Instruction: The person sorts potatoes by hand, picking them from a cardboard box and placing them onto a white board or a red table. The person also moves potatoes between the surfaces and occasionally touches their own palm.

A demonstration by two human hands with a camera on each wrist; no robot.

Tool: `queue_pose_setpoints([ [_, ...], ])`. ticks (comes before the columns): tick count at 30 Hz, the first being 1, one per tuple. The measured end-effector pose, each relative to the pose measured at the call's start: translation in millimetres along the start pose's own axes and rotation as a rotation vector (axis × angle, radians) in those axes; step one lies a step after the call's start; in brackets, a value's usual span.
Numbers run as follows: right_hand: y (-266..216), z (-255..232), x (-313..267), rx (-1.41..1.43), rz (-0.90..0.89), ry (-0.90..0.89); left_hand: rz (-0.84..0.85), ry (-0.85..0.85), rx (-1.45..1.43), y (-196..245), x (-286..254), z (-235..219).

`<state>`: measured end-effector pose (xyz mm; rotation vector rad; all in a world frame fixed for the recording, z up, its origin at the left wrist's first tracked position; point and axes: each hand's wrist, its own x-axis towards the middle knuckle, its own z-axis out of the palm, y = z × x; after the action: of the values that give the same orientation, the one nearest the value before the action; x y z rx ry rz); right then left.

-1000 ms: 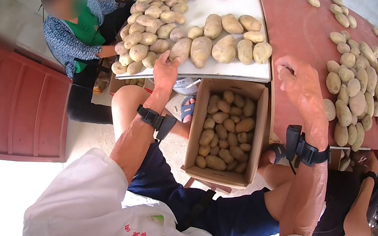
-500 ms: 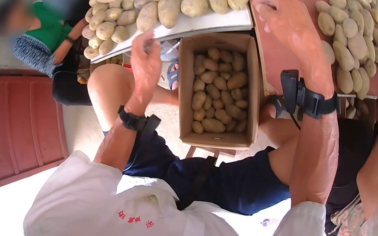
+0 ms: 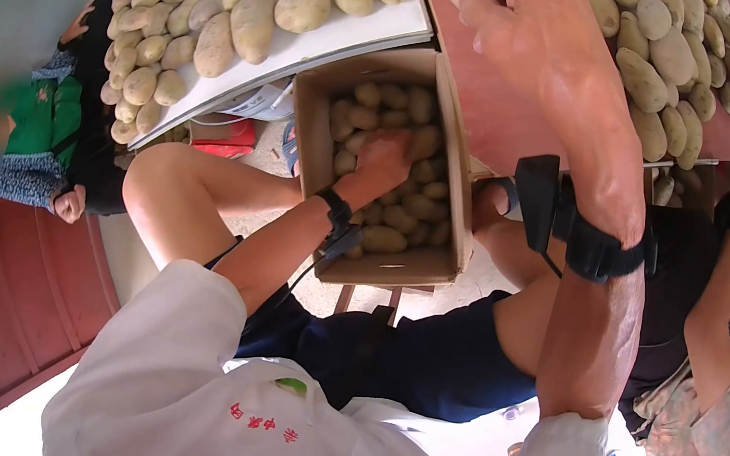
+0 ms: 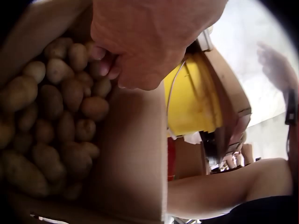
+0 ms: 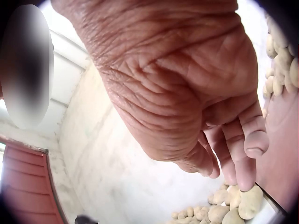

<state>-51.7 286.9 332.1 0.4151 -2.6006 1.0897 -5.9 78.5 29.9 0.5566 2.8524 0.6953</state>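
Note:
My left hand (image 3: 383, 163) reaches down into an open cardboard box (image 3: 396, 271) of potatoes (image 3: 385, 239). In the left wrist view its fingers (image 4: 109, 64) bend down at the potatoes beside the box wall (image 4: 135, 154); their tips are partly hidden, and I cannot tell whether they grip one. Above the red tabletop (image 3: 492, 119), my right hand (image 3: 530, 37) hovers with loosely bent fingers and nothing in it. Large potatoes (image 3: 304, 2) lie along the edge of the white tabletop (image 3: 331, 34), to its left.
Smaller potatoes (image 3: 150, 49) crowd the white tabletop's left side. A potato pile (image 3: 672, 63) covers part of the red tabletop. One person in green (image 3: 53, 114) sits at the left, another (image 3: 713, 416) at the right. A yellow liner (image 4: 194, 98) shows beyond the box.
My left hand has gone from the white tabletop's edge down into the box. The right hand stays raised over the red tabletop. The head view has shifted, moving the tables up and left.

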Motion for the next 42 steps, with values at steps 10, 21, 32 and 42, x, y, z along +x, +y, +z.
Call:
queue_pose_setpoints([
  [10, 10, -12, -17, -0.028, 0.014, 0.026, -0.016, -0.262, 0.235, -12, 48, 79],
  [21, 16, -2, -13, -0.045, -0.049, 0.1, -0.311, -0.059, -0.29, 11, 16, 4],
  [32, 3, -9, -2, 0.106, 0.141, -0.059, -0.488, -0.17, -0.767, 47, -48, -89],
  [42, 17, 2, -12, -0.035, 0.141, -0.253, -0.305, -0.06, -1.117, 91, -21, -196],
])
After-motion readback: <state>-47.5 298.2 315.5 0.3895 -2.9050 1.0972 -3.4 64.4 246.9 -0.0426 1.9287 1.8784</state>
